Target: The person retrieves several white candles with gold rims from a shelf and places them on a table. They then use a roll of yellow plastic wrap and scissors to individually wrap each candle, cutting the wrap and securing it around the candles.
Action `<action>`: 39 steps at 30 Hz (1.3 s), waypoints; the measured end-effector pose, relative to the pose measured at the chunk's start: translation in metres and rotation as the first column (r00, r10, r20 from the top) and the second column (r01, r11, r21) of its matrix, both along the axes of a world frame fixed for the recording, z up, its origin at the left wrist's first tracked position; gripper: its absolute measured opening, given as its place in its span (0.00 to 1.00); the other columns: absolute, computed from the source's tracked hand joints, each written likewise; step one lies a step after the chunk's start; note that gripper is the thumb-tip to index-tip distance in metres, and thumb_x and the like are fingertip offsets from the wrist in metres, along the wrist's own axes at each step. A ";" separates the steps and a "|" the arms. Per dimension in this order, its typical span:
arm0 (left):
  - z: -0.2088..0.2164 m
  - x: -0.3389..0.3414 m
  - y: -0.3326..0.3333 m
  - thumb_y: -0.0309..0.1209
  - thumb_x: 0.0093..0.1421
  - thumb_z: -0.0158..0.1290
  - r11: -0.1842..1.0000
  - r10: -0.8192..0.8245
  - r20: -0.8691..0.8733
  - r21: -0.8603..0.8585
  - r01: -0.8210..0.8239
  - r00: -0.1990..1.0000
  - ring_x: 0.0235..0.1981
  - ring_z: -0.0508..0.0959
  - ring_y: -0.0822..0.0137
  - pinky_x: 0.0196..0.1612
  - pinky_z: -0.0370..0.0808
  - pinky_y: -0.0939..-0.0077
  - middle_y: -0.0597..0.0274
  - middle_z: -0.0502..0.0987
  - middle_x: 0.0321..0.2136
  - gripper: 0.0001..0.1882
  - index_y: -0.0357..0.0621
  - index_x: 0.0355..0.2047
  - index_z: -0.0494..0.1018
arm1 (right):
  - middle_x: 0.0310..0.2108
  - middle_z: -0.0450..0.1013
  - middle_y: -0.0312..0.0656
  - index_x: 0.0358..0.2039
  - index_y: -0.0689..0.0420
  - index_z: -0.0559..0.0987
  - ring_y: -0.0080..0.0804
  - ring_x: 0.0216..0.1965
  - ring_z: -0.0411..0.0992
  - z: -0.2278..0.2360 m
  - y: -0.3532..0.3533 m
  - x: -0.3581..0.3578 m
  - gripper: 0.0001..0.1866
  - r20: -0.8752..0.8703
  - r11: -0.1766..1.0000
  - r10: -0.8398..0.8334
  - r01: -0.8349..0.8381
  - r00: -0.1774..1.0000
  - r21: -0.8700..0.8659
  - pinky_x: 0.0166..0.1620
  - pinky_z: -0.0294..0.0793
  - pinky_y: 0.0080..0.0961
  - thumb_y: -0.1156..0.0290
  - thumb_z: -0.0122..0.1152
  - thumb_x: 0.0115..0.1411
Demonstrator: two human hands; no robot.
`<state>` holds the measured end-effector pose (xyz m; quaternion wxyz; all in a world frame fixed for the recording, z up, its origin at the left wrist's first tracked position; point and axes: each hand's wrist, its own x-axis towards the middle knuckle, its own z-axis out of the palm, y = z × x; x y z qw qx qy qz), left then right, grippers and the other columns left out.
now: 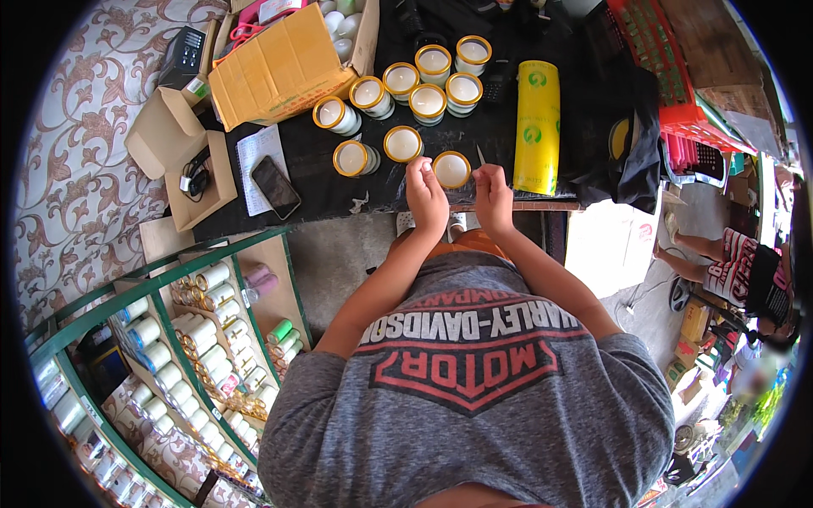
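Note:
A glass candle (pixel 451 171) with white wax and a gold rim stands at the table's front edge, between my two hands. My left hand (pixel 428 199) is closed at the candle's left side, its thumb and fingers pressed together. Whether it pinches something small cannot be made out. On the other side, my right hand (pixel 494 196) is closed on a thin pointed piece (pixel 481 156), its tip sticking up past the fingers; its kind is unclear. Just beyond my left hand is another candle (pixel 402 144), with one more candle (pixel 351 158) further left. Several like candles (pixel 428 101) stand grouped behind.
A yellow wrapped roll (pixel 536 127) stands right of my hands. Leftward lie a phone (pixel 276 188), a notepad (pixel 257 157) and an open small box (pixel 203 182). A cardboard box (pixel 284 74) holds white pieces. A green-framed shelf (pixel 161 292) with candles is at lower left.

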<state>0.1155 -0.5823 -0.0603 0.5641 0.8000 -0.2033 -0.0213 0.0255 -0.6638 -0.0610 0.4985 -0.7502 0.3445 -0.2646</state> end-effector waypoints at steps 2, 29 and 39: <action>0.000 -0.002 0.003 0.31 0.68 0.39 0.999 0.028 0.039 0.026 -0.029 0.999 0.37 0.74 0.57 0.42 0.70 0.68 0.53 0.72 0.36 0.09 0.39 0.41 0.66 | 0.27 0.70 0.42 0.38 0.58 0.68 0.32 0.24 0.66 -0.003 -0.007 -0.001 0.05 0.083 0.983 0.075 -0.060 0.994 -0.172 0.31 0.67 0.21 0.75 0.53 0.63; 0.015 -0.025 0.005 0.33 0.70 0.38 0.966 -0.007 -0.250 -0.252 -0.058 0.968 0.32 0.73 0.70 0.34 0.72 0.75 0.58 0.73 0.36 0.10 0.41 0.44 0.65 | 0.19 0.63 0.30 0.37 0.56 0.68 0.13 0.19 0.59 0.014 -0.029 0.013 0.07 0.140 0.934 0.027 -0.075 0.990 0.350 0.21 0.60 0.15 0.67 0.52 0.66; 0.039 -0.002 0.005 0.39 0.70 0.38 0.918 -0.088 -0.535 -0.371 -0.140 0.840 0.18 0.61 0.79 0.32 0.71 0.78 0.72 0.57 0.18 0.12 0.44 0.44 0.64 | 0.20 0.66 0.34 0.38 0.57 0.69 0.17 0.22 0.61 0.004 -0.025 -0.012 0.04 0.091 0.947 0.264 -0.276 0.960 0.166 0.26 0.64 0.18 0.79 0.51 0.63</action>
